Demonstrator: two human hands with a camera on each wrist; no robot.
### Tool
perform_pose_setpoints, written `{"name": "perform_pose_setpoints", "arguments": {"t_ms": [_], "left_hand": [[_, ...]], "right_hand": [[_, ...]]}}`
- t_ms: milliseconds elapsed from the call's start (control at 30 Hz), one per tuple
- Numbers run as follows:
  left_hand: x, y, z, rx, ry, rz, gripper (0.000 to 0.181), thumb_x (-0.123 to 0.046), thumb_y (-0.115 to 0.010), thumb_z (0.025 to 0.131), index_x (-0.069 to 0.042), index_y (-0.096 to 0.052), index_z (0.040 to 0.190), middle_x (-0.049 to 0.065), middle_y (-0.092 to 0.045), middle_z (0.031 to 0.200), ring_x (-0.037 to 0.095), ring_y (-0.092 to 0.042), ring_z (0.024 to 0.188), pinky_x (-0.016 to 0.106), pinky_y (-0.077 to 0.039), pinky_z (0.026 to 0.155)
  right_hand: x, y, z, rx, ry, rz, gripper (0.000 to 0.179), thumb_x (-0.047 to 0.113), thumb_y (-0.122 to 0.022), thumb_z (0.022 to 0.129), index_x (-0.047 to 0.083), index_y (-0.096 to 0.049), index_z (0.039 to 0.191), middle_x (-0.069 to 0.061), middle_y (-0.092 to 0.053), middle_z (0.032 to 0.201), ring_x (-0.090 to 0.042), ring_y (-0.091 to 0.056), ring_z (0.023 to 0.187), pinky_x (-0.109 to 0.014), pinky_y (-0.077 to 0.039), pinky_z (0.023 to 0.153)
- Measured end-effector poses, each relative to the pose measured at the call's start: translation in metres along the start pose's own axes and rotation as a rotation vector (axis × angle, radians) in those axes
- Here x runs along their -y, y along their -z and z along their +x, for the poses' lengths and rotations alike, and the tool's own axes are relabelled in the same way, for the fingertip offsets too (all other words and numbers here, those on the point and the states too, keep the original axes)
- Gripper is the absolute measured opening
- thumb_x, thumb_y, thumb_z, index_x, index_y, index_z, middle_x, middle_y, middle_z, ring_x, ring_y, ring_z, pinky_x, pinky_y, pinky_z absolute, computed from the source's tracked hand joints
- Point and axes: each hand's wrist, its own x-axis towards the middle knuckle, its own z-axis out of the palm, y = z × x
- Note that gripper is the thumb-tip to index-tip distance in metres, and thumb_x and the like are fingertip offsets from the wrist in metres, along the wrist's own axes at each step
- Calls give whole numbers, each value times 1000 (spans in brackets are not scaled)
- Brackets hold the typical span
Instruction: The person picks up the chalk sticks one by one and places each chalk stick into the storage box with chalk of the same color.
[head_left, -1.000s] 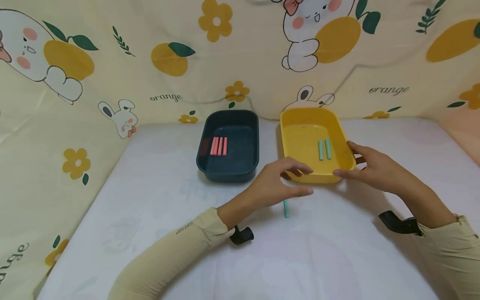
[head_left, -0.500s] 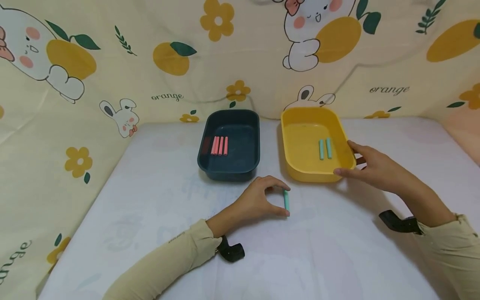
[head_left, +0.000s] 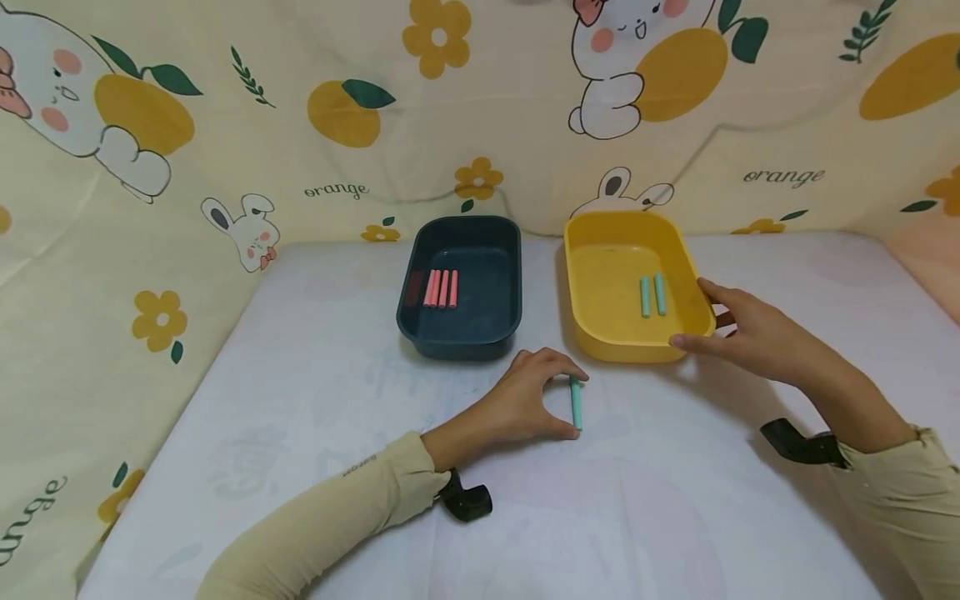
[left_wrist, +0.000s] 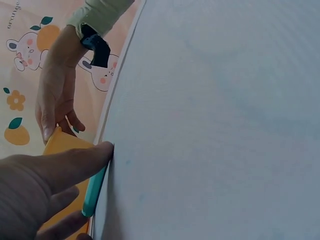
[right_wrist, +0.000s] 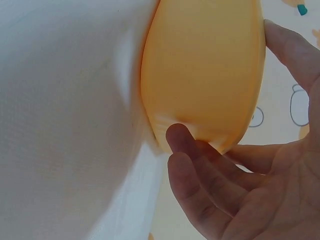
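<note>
Just in front of the trays, my left hand [head_left: 522, 400] pinches a teal chalk stick [head_left: 577, 405] lengthwise, thumb at its near end and a fingertip at its far end. In the left wrist view the same chalk [left_wrist: 95, 191] shows beside the fingers. My right hand [head_left: 761, 333] grips the near right corner of the yellow tray [head_left: 626, 353]; in the right wrist view its fingers [right_wrist: 186, 175] lie against the outer wall. Two more teal chalk sticks [head_left: 652, 296] lie inside that tray, side by side.
Left of the yellow tray stands a dark blue tray [head_left: 459, 346] with several pink chalk sticks [head_left: 441, 289] lying in a row. A white cloth [head_left: 637, 517] covers the table. Behind hangs a patterned cream curtain [head_left: 510, 100].
My left hand has come down and back from the yellow tray's front edge and taken the teal chalk between thumb and finger. My right hand has stayed at the tray's corner.
</note>
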Motion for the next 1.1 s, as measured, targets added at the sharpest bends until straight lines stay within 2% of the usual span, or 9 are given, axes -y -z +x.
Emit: {"name": "perform_pose_setpoints", "arguments": {"t_ms": [367, 667, 900, 1100], "left_hand": [[-1, 0, 0, -18, -8, 24, 55, -31, -91, 71, -26, -67, 120, -9, -59, 134, 13, -44, 118, 27, -41, 102], [-5, 2, -1, -11, 30, 36, 56, -31, -91, 71, -26, -68, 122, -8, -59, 134, 13, -44, 118, 25, -43, 100], [-6, 1, 0, 1, 26, 86, 56, -32, -90, 73, -25, -68, 124, -9, -58, 136, 13, -44, 120, 25, -43, 101], [-7, 2, 1, 11, 36, 72, 58, -31, -90, 73, -25, -68, 126, -8, -58, 135, 14, -45, 119, 26, -43, 101]], "right_hand": [[0, 0, 1, 0, 10, 5, 108, 57, -67, 89, -1, -9, 158, -32, -32, 151, -49, -48, 125, -62, -48, 97], [-1, 0, -1, -9, 10, 5, 107, 57, -67, 89, 2, -9, 159, -31, -32, 151, -49, -48, 125, -62, -49, 96], [-1, 0, -1, -13, 18, 5, 106, 56, -67, 89, 0, -11, 159, -31, -33, 151, -49, -49, 124, -62, -49, 96], [-1, -1, -1, -9, 12, 2, 106, 57, -67, 88, 0, -10, 159, -31, -33, 150, -49, -49, 124, -61, -50, 95]]}}
